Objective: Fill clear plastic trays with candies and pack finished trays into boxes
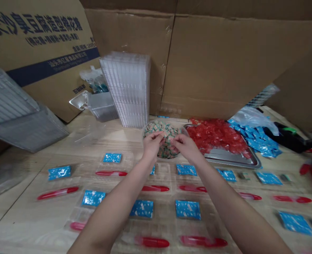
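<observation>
- The left hand [153,141] had its thumb and fingers drawn narrowly together; the right hand [184,144] was similarly pinched, and blur hid whether either gripped a packet.
- Both were over a clear round plastic bowl [184,131] near the far edge of the pale wooden tabletop [39,229], heaped with small square tan-and-green packets [158,127].
- A shiny metal tray [230,159] of crinkled red plastic packets [216,135] crowded its right; a tall stack of clear plastic trays [128,90] stood behind-left.
- Nearer, flat blue packets [187,210] and red plastic pieces [154,242] lay around the forearms.

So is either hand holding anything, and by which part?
Can't tell: the left hand and right hand are at the small packets, too blurred.
</observation>
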